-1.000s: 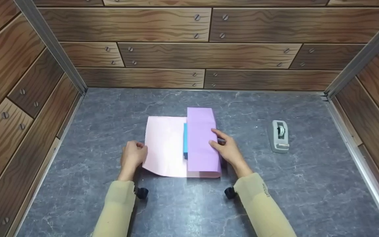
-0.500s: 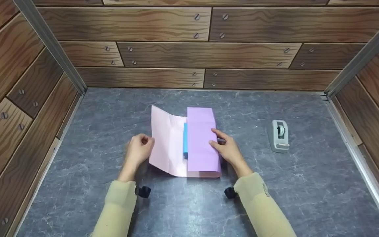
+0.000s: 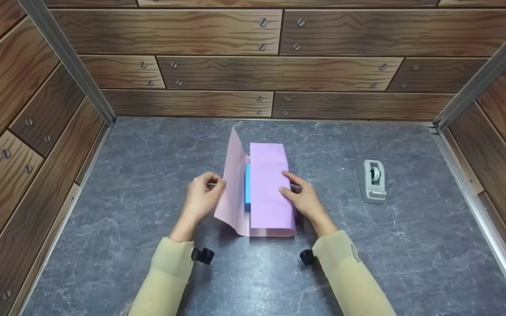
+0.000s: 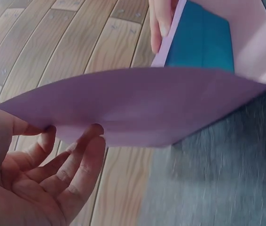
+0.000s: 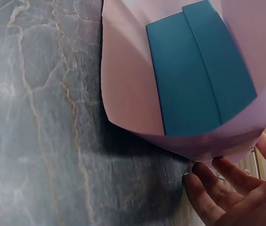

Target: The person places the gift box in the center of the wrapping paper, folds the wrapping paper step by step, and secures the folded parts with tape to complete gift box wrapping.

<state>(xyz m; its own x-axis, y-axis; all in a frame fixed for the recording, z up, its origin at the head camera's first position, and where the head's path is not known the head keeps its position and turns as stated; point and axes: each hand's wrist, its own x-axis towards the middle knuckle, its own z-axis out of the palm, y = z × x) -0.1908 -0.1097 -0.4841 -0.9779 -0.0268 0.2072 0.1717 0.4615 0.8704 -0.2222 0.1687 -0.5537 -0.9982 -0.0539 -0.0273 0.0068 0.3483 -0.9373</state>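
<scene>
A sheet of wrapping paper [image 3: 270, 188], purple outside and paler pink inside, lies folded over a flat blue box [image 3: 247, 188]. Only a strip of the box shows in the head view; more of it appears inside the paper fold in the right wrist view. With thumb and fingers my left hand [image 3: 204, 195] pinches the raised left edge of the paper, which stands up beside the box. My right hand [image 3: 304, 199] holds the folded right side, thumb and index finger on top of the flap, other fingers [image 5: 224, 183] bent against the paper's side.
A grey tape dispenser [image 3: 374, 182] stands on the dark marbled tabletop [image 3: 411, 245] to the right of my right hand. Wood-patterned walls [image 3: 279, 74] enclose the back and both sides, with metal strips along the corners.
The left part of the paper has been lifted from lying flat and swung up toward the box. My left hand moved right with its edge. The right hand stayed in place.
</scene>
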